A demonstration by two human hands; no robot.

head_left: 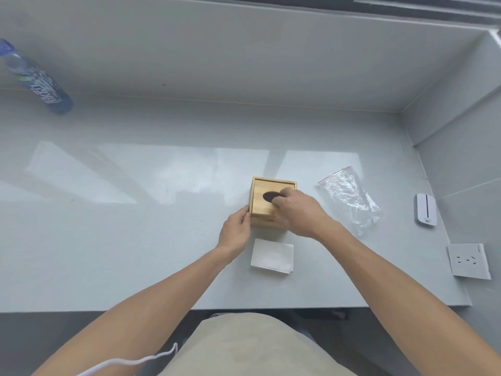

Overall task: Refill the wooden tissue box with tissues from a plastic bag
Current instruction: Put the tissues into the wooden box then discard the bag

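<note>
A small wooden tissue box (264, 206) stands on the grey counter, its sliding lid (261, 191) with a dark oval hole shifted slightly toward me. My right hand (295, 213) lies over the lid's right part with fingers at the oval hole, gripping the lid. Fingertips of my left hand (235, 230) press against the box's left near corner. A folded stack of white tissues (272, 256) lies flat just in front of the box. The clear plastic bag (349, 198) with a red zip strip lies crumpled to the right, and nothing shows inside it.
A blue spray bottle (38, 78) stands at the far left by the wall. A white device (426, 210) and a wall socket (468, 260) are on the right wall. The counter's front edge (135, 310) runs just above my lap.
</note>
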